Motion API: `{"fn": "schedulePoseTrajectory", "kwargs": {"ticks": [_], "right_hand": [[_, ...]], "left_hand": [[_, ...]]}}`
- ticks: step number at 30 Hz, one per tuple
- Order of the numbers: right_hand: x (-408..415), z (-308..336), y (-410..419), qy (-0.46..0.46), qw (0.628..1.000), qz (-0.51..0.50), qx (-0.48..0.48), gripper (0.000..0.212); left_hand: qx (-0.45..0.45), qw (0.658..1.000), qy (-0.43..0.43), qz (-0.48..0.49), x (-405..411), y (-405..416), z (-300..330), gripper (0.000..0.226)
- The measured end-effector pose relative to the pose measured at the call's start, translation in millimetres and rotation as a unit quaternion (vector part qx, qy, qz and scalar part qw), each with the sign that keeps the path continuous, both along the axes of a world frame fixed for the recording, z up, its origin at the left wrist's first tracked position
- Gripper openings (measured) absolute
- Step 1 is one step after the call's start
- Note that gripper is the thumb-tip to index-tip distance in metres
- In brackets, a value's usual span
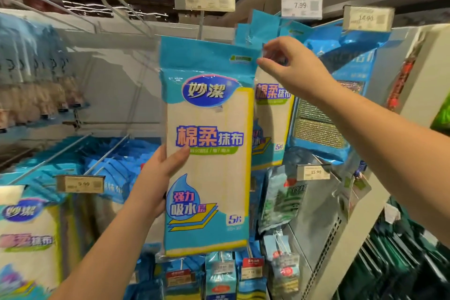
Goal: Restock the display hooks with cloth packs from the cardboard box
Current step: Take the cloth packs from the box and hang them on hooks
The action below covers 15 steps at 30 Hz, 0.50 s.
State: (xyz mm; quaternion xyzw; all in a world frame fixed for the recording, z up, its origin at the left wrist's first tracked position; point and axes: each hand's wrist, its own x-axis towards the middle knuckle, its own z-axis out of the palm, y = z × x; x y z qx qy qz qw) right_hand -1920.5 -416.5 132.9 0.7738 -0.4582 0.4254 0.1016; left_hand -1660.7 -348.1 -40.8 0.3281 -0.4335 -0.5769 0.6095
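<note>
I hold a cloth pack point(209, 153) upright in front of the display; it is blue and cream with a yellow edge and Chinese lettering. My left hand point(160, 173) grips its left edge at mid-height, thumb across the front. My right hand point(289, 68) pinches the pack's top right corner, beside the same kind of packs hanging on a hook point(270, 114) behind it. The hook point(201, 24) under the 9.99 tag rises just above the held pack's top. The cardboard box is not in view.
Bare metal hooks point(121, 17) run across the upper left. More cloth packs point(29, 238) fill the lower left hooks. Scourer packs point(341, 95) hang at the right, next to a white shelf end panel point(423, 75). Price tags point(301, 5) stick out at hook ends.
</note>
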Motion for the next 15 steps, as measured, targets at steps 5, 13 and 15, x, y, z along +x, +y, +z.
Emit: {"fn": "schedulePoseTrajectory", "kwargs": {"ticks": [5,13,15], "right_hand": [[4.5,13.5,12.3,-0.01,1.0,0.001,0.029,0.039],[-24.2,12.9,4.5,-0.034,0.996,-0.075,0.043,0.018],[-30.6,10.0,-1.1,-0.051,0.994,-0.098,0.021,0.022]], "left_hand": [[0.001,0.999,0.014,-0.05,-20.3,4.4,-1.1,0.043],[0.046,0.992,0.001,-0.117,-51.3,-5.9,5.5,0.077],[0.047,0.987,-0.001,-0.151,-60.2,-9.8,7.8,0.075]]}}
